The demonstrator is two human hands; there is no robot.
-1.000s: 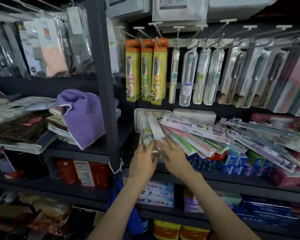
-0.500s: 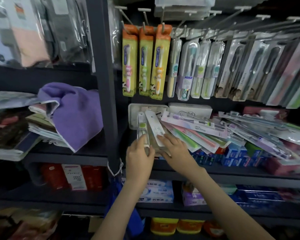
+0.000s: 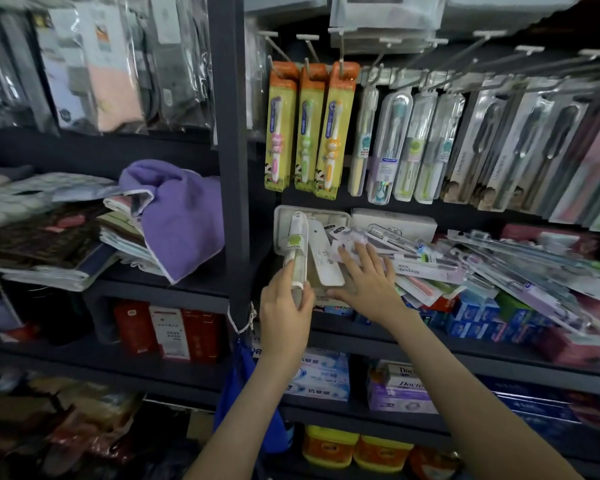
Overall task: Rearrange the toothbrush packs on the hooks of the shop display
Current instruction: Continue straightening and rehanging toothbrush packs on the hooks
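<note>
Centrally, in the head view, the left hand [image 3: 284,306] curls round the lower end of a clear toothbrush pack [image 3: 296,249], held upright just over the shelf [image 3: 499,358] and below the hooks [image 3: 340,57]. The right hand [image 3: 368,282] lies flat, fingers spread, on the loose pile of packs [image 3: 465,268]. The pack probably handles light, stiff and slick; a pinch below its hang-hole would suit hooking.

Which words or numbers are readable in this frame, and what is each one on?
"10000": green label on the toothbrush pack held in the left hand.
"Docto…": purple boxes on the lower shelf.
"Niepo…", upside down, unsure: lilac pack beside the right hand.
Hanging packs, toothpaste boxes: too blurred or small.
</note>
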